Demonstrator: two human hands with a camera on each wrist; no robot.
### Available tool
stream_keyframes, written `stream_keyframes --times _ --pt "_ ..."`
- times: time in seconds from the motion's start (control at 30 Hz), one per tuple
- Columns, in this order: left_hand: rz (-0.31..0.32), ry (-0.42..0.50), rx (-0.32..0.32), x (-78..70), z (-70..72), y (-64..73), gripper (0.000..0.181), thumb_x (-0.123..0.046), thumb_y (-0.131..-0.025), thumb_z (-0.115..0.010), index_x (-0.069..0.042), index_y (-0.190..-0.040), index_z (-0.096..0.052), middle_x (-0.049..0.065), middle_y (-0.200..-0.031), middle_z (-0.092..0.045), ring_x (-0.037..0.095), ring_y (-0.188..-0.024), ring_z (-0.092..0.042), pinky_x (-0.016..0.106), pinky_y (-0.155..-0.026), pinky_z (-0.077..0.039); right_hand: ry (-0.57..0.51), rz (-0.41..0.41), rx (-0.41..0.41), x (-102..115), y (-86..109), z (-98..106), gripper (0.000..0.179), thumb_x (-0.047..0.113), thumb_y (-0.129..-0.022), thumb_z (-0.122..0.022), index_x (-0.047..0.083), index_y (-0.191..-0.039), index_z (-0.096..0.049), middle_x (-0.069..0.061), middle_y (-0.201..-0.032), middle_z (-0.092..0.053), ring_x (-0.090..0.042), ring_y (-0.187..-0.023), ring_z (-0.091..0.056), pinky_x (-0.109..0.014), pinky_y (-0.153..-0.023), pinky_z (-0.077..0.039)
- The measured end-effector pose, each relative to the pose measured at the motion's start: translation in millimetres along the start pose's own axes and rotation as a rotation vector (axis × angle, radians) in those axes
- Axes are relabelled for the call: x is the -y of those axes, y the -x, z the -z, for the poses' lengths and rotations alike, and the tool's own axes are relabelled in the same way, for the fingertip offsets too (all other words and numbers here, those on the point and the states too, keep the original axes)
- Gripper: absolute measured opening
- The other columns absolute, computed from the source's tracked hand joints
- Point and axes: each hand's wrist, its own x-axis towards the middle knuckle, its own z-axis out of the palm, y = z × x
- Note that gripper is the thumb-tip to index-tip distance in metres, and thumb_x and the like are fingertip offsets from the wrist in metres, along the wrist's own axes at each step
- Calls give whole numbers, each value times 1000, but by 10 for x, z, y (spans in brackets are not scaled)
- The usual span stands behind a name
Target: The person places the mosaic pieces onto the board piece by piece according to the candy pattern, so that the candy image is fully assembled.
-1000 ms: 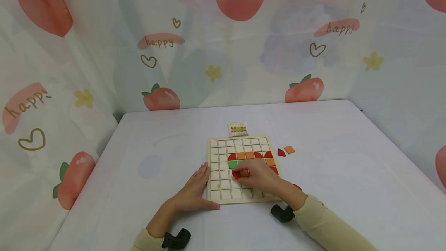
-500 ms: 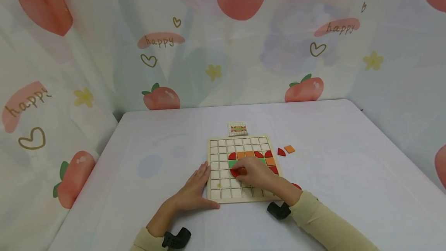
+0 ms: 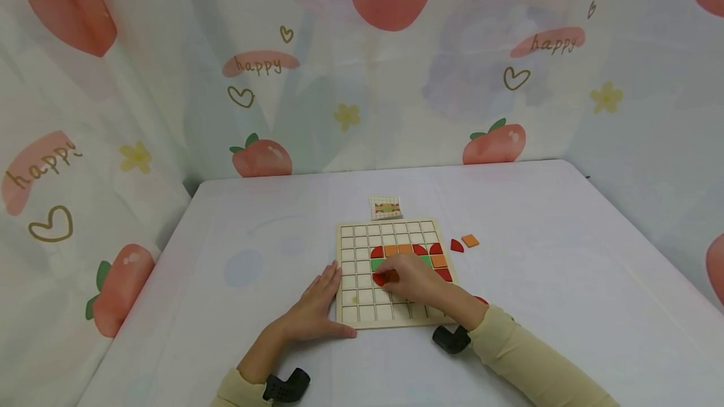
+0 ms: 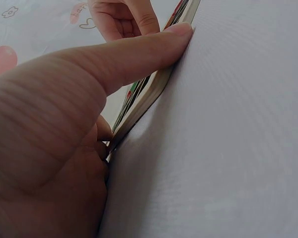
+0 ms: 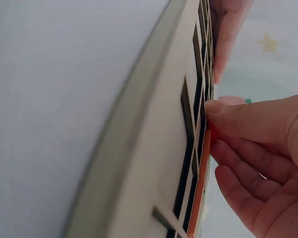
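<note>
A square wooden grid board (image 3: 351, 314) lies on the white table, with red, orange and green tiles in part of its cells. My right hand (image 3: 417, 281) pinches a red quarter-circle tile (image 3: 378, 280) at the cell just below a green tile (image 3: 377, 264). In the right wrist view, thumb and fingertips meet around the red tile (image 5: 212, 133), close beside an orange tile (image 5: 201, 176). My left hand (image 3: 308, 314) rests against the board's left edge with fingers extended, its thumb touching the near-left corner. Some middle cells are hidden under my right hand.
A small pattern card (image 3: 386, 208) lies just beyond the board. To the right are a loose red tile (image 3: 457, 245) and an orange square tile (image 3: 470, 241). Another red piece (image 3: 481, 300) shows partly behind my right wrist. A printed curtain (image 3: 373, 93) stands behind the table.
My right hand has moved slightly left and down with the red tile, which now sits at the cell below the green tile. The left hand stays put.
</note>
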Motion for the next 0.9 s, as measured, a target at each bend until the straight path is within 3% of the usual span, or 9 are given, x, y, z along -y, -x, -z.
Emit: stream_keyframes --times 0.9 --pt "-10 5 0 7 -5 -3 117 -60 -67 -71 -1 -146 -9 10 -153 2 20 -138 4 41 -109 -5 -44 -42 -25 -3 39 15 25 4 -76 -74 4 -100 -70 -2 -95 -67 -16 -86 -59 -31 -77 -51"
